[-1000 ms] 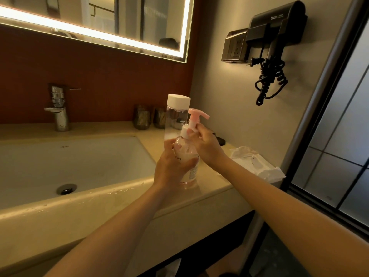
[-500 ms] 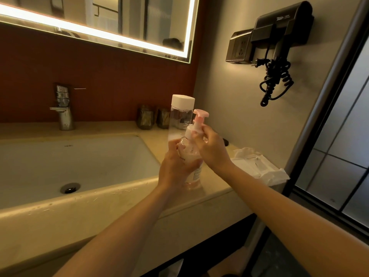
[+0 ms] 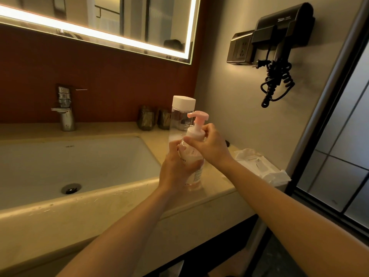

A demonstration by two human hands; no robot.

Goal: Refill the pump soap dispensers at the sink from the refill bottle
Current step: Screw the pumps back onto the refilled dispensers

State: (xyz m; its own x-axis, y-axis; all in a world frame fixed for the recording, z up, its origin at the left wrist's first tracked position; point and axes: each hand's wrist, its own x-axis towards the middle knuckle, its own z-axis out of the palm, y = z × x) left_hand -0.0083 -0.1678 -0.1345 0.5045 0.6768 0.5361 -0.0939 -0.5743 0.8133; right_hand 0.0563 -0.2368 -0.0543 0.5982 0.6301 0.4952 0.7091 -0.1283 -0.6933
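Note:
A clear pump soap dispenser (image 3: 194, 172) with a pink pump head (image 3: 198, 116) stands on the beige counter (image 3: 215, 194) to the right of the sink. My left hand (image 3: 175, 168) grips its body from the left. My right hand (image 3: 209, 144) grips the white collar below the pump, thumb in front. Right behind the dispenser stands a taller clear refill bottle (image 3: 180, 116) with a white cap, partly hidden by the dispenser.
The white sink basin (image 3: 60, 168) with its drain lies left, the chrome tap (image 3: 66, 108) behind it. Two dark cups (image 3: 153, 117) stand at the back wall. A white wipes pack (image 3: 261, 166) lies right of the dispenser. A hair dryer (image 3: 279, 47) hangs on the wall.
The pink spout has swung round from pointing right to pointing left as my right hand turns the collar. My left hand keeps its hold on the body.

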